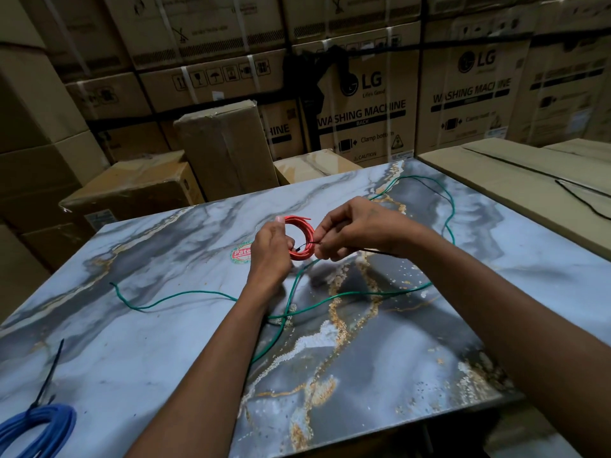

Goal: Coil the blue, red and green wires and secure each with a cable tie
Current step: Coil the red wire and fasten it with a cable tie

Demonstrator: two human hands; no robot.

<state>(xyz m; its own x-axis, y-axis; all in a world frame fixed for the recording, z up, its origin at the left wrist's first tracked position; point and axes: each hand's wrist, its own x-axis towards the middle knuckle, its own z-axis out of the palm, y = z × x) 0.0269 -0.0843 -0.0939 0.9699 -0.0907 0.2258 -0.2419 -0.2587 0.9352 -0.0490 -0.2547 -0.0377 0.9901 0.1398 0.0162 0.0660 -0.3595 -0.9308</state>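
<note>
Left hand (271, 246) grips red coil (302, 238) above table (132, 325); right hand (350, 234) pinches black tie (305, 245) round it. I judge: blue coil (39, 428) tied, bottom-left; green wire (330, 295) loose on table, uncoiled, last.

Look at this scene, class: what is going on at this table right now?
A person is bundling wires. The left hand holds a red wire coil above the marble-patterned table, while the right hand pinches a black cable tie looped around it. The blue wire coil lies tied at the near left. The green wire sprawls uncoiled across the table.
</note>
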